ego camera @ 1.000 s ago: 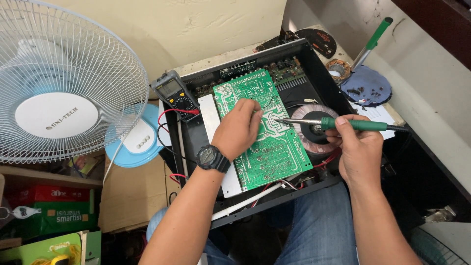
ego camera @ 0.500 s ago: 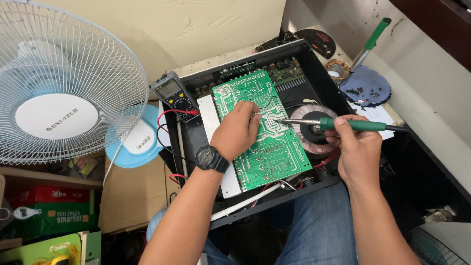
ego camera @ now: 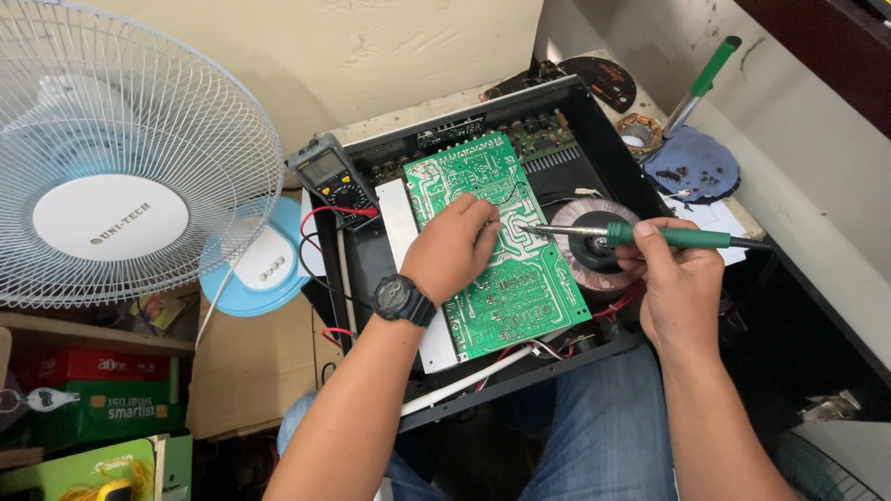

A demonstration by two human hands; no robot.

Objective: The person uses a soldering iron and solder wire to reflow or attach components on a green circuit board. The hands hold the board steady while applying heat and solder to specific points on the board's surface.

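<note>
Not much has changed since half a second ago: my left hand (ego camera: 455, 250) still rests on the green circuit board (ego camera: 497, 250), fingers curled, whether it's pinching anything I can't tell. My right hand (ego camera: 677, 278) keeps its grip closed on the green-handled soldering iron (ego camera: 650, 235), metal tip touching the board. The board lies flat in the black metal chassis (ego camera: 603, 139), beside a round copper-wound transformer (ego camera: 594, 246).

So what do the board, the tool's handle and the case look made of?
Circuit board: glossy green laminate, probably fibreglass, with pale traces. Soldering iron in the right hand: green handle, likely plastic, bare metal shaft. Case: matt black, seemingly painted sheet metal.
</note>
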